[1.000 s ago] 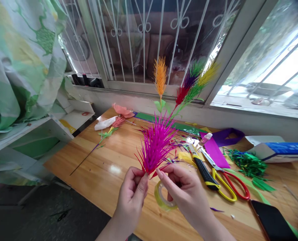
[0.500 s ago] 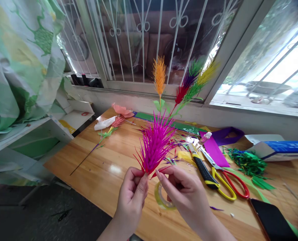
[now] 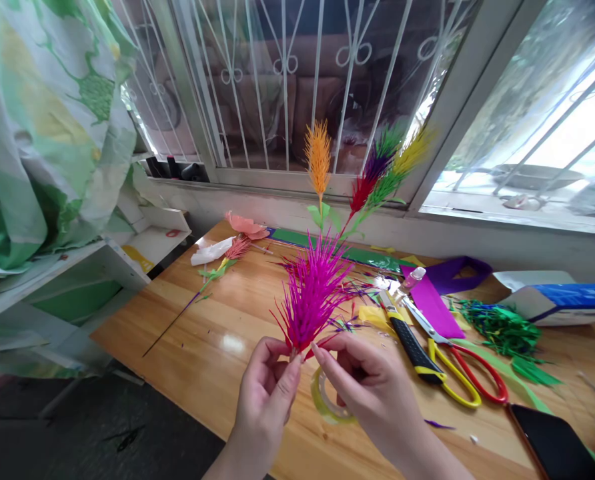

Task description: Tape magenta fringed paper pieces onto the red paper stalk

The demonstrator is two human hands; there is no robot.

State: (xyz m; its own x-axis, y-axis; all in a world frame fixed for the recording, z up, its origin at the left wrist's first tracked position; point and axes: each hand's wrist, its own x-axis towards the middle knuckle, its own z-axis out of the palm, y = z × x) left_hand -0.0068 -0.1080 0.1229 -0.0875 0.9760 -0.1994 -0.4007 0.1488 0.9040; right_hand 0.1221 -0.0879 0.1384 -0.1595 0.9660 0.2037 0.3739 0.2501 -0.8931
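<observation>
Upright before me is a bushy magenta paper flower spike [image 3: 312,293], red at its bottom. Its base is pinched between the thumb and fingers of my left hand [image 3: 266,390]. Just to the right, my right hand [image 3: 370,380] is closed, thumb and forefinger pinching a thin red strip [image 3: 321,345] at the flower's base. The stem below is hidden by my hands. A roll of clear yellowish tape [image 3: 322,403] lies on the table, partly behind my right hand.
On the wooden table [image 3: 177,373] lie a utility knife [image 3: 412,347], scissors [image 3: 467,373], a phone [image 3: 552,443], green tinsel [image 3: 502,330] and a blue-white box [image 3: 567,300]. A pink flower stem [image 3: 235,250] lies left. An orange spike [image 3: 318,160] and multicoloured spikes [image 3: 377,173] stand by the window.
The view has shifted slightly, so the table things sit a little lower and further right. Both hands keep their pinch at the flower's base, with little visible movement.
</observation>
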